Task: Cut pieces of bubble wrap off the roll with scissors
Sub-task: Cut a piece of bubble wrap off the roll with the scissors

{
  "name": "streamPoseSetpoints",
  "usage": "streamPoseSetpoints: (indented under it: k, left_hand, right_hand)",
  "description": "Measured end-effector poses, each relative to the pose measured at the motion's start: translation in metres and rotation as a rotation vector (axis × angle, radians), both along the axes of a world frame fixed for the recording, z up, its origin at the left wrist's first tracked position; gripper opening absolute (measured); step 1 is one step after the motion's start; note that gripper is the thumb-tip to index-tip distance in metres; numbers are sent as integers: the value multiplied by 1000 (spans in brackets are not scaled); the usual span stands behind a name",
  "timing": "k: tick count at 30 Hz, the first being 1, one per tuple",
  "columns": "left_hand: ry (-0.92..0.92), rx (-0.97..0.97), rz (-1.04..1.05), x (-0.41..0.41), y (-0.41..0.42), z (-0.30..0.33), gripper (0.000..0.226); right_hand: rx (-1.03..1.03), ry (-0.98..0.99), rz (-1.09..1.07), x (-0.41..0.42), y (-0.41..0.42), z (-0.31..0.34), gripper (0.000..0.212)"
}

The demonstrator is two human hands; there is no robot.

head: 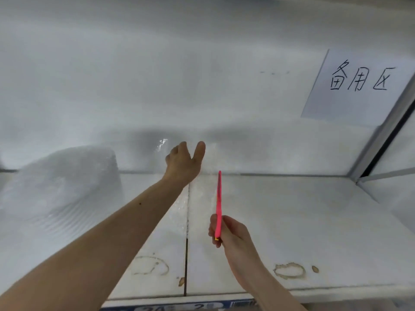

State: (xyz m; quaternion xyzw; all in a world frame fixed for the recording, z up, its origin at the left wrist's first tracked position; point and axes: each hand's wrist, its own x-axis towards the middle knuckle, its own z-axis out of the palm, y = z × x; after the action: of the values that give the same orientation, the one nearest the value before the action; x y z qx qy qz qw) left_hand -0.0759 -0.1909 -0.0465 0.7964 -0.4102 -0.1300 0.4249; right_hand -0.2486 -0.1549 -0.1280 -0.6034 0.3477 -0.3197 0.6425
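- My left hand (183,161) reached to the bubble wrap (202,158), thumb spread; I couldn't tell its grip.
- My right hand (229,232) gripped the pink scissors (218,203), blades together.

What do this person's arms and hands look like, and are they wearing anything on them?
Both arms are bare as far as the picture shows: no sleeves, gloves, watch or rings are visible. The left hand sits at the end of a long forearm that carries one small dark mark. The right hand is also uncovered.
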Motion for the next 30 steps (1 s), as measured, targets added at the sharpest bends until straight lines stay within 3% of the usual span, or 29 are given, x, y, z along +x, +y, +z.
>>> streamPoseSetpoints:
  k: [6,11,23,27,30]
  left_hand:
    - [357,38,235,-39,21,-12,95]
    - [766,40,162,-47,41,-22,111]
    - [1067,-320,-21,-12,68,-49,87]
    - [1089,-402,98,-4,72,-50,51]
    - [1124,-490,159,-3,75,-51,38]
  right_hand:
    - [-53,-7,55,-1,-3,2,27]
    - [-68,32,90,2,-3,4,29]
    - [-14,-128,186,41,1,5,38]
    - [-39,-80,167,51,3,2,39]
    - [-48,-40,113,51,9,3,38]
